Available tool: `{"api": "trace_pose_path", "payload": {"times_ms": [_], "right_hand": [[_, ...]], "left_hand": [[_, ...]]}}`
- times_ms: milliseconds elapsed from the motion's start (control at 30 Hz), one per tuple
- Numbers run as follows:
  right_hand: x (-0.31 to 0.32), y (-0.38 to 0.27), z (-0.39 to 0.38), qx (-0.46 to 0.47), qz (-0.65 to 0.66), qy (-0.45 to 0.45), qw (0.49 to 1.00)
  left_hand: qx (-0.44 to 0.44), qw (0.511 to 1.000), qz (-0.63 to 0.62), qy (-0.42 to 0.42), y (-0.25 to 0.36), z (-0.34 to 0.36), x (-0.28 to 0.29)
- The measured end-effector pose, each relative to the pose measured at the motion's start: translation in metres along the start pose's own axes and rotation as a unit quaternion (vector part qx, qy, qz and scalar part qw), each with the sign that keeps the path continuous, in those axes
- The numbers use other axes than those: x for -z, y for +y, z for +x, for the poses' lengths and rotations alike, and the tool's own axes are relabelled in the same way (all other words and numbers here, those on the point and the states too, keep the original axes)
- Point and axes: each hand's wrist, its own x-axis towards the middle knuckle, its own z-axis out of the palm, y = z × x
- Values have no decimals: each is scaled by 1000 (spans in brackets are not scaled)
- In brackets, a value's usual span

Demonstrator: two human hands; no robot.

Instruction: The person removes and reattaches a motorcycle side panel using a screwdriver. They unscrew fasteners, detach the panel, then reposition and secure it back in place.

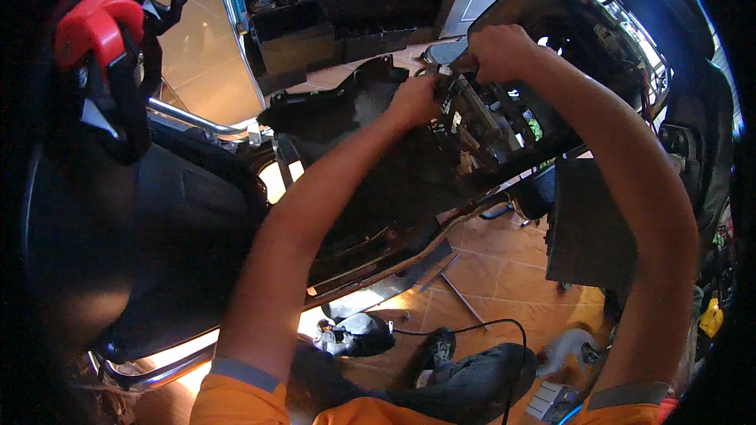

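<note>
Both my arms reach forward over a partly stripped vehicle, whose dark floor section (378, 173) lies under my left forearm. My left hand (416, 101) is at the left edge of an exposed metal assembly (480, 118), with its fingertips hidden among the parts. Just to the right and a little farther off, my right hand (504, 53) is curled closed above the same assembly. What it grips, if anything, cannot be made out. A dark front body panel (543, 12) stands behind my right hand.
At left is a black seat (173, 220) with red-topped black fittings (98, 27) above it. A dark box-like panel (591, 220) stands by my right forearm. On the tiled floor (504, 267) lie a metal rod (465, 299) and a black cable (472, 327). Cluttered shelves (339, 0) stand behind.
</note>
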Motion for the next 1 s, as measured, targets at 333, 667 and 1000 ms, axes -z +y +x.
{"api": "trace_pose_path", "payload": {"times_ms": [333,667,1000], "right_hand": [[8,-26,-79,-144,179,72,971],[-74,-115,-173,-235,676,199,669],[-100,-129,-179,-177,746,199,611]], "left_hand": [[-10,986,29,-164,36,19,46],[-45,983,-117,-132,160,-25,167],[-281,932,-36,-226,225,-253,112]]}}
